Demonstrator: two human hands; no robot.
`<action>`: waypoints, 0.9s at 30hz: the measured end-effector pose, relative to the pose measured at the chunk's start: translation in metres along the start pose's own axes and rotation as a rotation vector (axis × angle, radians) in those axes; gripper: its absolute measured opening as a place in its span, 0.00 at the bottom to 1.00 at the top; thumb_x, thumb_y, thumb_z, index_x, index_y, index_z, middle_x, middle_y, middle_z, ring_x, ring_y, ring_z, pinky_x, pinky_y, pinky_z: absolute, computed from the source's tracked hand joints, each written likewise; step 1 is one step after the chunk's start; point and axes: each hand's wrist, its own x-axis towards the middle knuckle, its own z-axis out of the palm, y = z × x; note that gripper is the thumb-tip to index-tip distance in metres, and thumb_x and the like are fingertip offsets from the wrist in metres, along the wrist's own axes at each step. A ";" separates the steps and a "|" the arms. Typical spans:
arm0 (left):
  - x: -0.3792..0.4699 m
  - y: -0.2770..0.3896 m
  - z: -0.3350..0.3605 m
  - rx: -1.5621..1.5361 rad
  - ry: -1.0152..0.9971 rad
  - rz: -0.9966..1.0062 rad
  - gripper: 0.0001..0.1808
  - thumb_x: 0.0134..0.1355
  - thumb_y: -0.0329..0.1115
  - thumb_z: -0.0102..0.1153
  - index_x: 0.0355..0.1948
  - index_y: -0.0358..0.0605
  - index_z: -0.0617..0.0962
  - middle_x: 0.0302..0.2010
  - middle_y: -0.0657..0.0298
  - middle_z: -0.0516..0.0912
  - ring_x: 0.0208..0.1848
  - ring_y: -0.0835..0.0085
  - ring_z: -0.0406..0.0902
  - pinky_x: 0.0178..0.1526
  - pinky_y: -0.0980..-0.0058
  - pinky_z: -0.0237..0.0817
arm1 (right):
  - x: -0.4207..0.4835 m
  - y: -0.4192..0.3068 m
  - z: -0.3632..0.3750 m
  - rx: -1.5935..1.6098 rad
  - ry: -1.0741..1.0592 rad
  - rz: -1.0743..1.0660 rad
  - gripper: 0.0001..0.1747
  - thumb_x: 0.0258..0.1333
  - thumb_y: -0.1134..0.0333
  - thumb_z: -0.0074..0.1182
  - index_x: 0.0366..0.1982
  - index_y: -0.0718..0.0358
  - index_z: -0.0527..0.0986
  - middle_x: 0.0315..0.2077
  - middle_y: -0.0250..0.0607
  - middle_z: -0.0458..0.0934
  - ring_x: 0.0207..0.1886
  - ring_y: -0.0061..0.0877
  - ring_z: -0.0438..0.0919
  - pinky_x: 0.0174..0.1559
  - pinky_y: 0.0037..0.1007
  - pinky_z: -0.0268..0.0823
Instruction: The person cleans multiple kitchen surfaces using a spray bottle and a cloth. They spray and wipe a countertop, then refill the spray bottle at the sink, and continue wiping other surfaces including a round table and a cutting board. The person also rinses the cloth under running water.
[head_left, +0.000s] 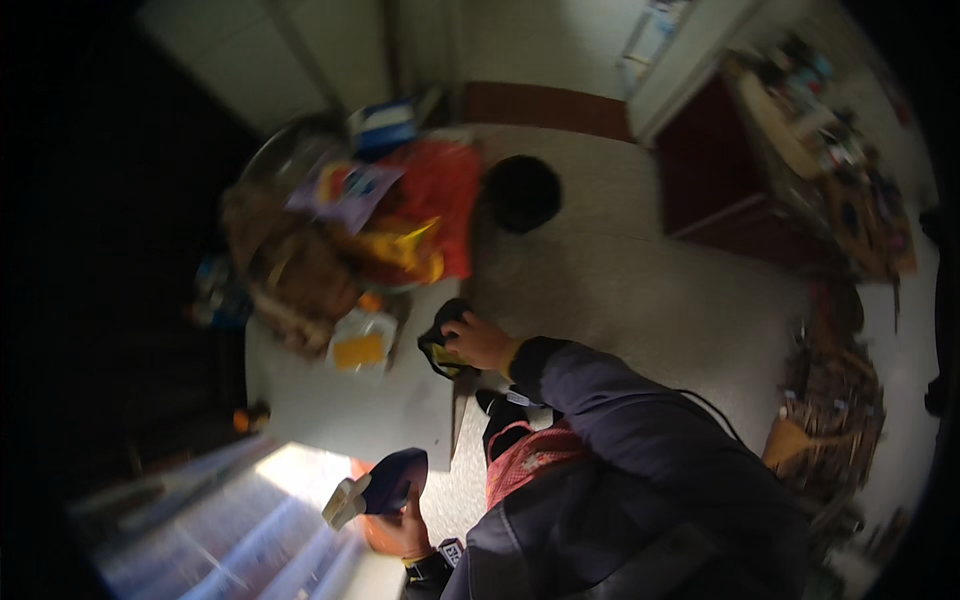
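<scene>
My left hand, low in the view, holds a dark blue object with a pale end; blur hides its exact kind. Higher up, at the edge of the white table, my right hand grips a black item with a yellow-green part, perhaps a cloth or pouch. To its left on the table, a clear plastic package holds something yellow.
A red bag, gold packaging, a purple packet and brown cloth crowd the table's far part. A round black object stands on the floor. The cluttered dark red cabinet is at upper right.
</scene>
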 end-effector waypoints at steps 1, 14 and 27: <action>0.004 0.008 0.014 0.004 -0.033 0.079 0.27 0.52 0.25 0.73 0.52 0.33 0.76 0.49 0.57 0.82 0.49 0.71 0.78 0.55 0.73 0.68 | -0.005 0.025 -0.008 0.024 0.135 0.110 0.08 0.46 0.68 0.59 0.33 0.52 0.78 0.51 0.35 0.72 0.46 0.42 0.69 0.49 0.39 0.67; -0.027 0.152 0.304 -0.233 -0.605 0.172 0.30 0.50 0.24 0.73 0.54 0.33 0.73 0.48 0.56 0.80 0.49 0.67 0.78 0.57 0.68 0.67 | -0.491 0.226 -0.175 1.584 1.271 1.346 0.18 0.58 0.57 0.54 0.38 0.66 0.79 0.32 0.41 0.82 0.31 0.30 0.81 0.36 0.32 0.73; -0.128 0.266 0.628 -0.211 -0.993 0.258 0.30 0.50 0.21 0.71 0.55 0.32 0.73 0.48 0.57 0.81 0.48 0.70 0.79 0.55 0.70 0.70 | -0.623 0.286 -0.410 1.639 1.733 0.903 0.20 0.67 0.60 0.50 0.51 0.69 0.75 0.46 0.44 0.82 0.47 0.32 0.82 0.53 0.32 0.73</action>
